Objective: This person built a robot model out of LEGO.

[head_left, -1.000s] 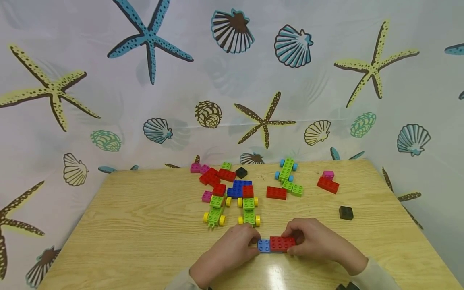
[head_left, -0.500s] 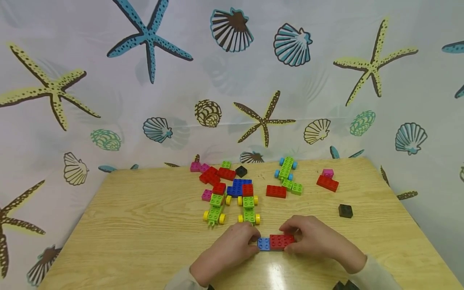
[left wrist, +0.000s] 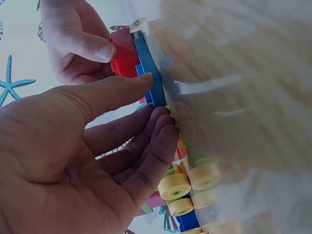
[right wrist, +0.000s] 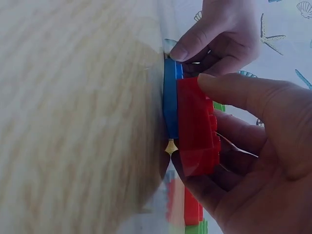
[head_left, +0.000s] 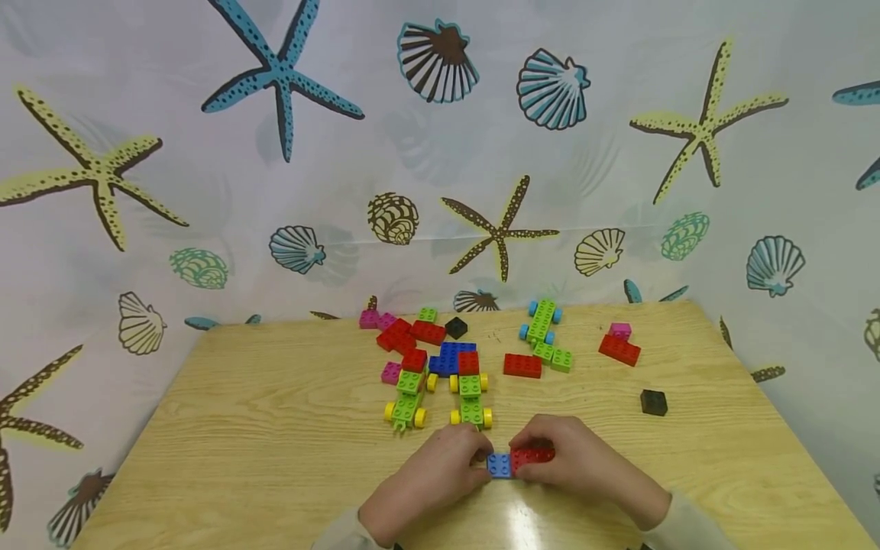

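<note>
A light-blue toy building brick [head_left: 499, 465] lies flat on the table, with a red brick [right wrist: 195, 131] on top of its right part. The red brick overhangs the blue one's right end in the right wrist view. My left hand [head_left: 443, 470] pinches the blue brick's left end, thumb on its near side in the left wrist view. With thumb and fingers on opposite sides, my right hand [head_left: 574, 462] holds the red brick and partly covers it in the head view.
Beyond the hands stand two green cars with yellow wheels [head_left: 406, 409] [head_left: 471, 412], each bearing a red brick. Farther back are blue bricks [head_left: 454, 357], a red brick [head_left: 522, 366] and a green car with blue wheels [head_left: 541, 321]. A black brick [head_left: 654, 402] lies at right.
My right hand has slid left along the red brick, from its right end toward its left part. The left hand and both bricks have stayed in nearly the same place.
</note>
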Demonstrator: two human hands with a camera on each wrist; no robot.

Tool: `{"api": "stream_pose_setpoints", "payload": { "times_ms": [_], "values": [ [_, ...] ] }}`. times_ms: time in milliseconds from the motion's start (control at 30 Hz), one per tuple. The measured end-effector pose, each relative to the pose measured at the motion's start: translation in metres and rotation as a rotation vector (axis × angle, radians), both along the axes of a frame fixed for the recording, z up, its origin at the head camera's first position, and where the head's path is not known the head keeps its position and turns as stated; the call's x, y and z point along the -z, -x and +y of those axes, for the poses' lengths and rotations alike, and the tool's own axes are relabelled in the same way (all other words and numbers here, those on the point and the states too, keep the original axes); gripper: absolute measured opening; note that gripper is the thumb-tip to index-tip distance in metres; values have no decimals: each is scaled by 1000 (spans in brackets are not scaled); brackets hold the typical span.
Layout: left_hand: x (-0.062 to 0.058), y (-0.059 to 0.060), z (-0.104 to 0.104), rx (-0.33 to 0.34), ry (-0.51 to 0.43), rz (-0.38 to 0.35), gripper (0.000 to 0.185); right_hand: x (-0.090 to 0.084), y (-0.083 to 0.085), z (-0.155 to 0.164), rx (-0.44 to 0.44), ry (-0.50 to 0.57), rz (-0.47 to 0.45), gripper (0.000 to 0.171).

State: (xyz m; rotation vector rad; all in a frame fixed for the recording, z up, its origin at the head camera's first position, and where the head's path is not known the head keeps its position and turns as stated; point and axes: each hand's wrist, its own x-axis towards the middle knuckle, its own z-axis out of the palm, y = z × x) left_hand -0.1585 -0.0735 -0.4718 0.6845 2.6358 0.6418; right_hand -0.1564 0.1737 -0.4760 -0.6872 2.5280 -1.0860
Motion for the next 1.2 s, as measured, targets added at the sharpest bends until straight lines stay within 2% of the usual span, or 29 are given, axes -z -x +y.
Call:
{"api": "stream_pose_setpoints", "payload": {
  "times_ms": [633,867,1200],
  "values": [
    [1,-1,0,1,3,3,24,6,-2,0,9,-17,-20,30],
    [1,-2,-1,3,3,11,24,3,-3,-3,10,-7,-35,37],
    [-1,-1,0,15,-2,21,23,7,-1,-3,0,19,-18,28]
  ]
}}
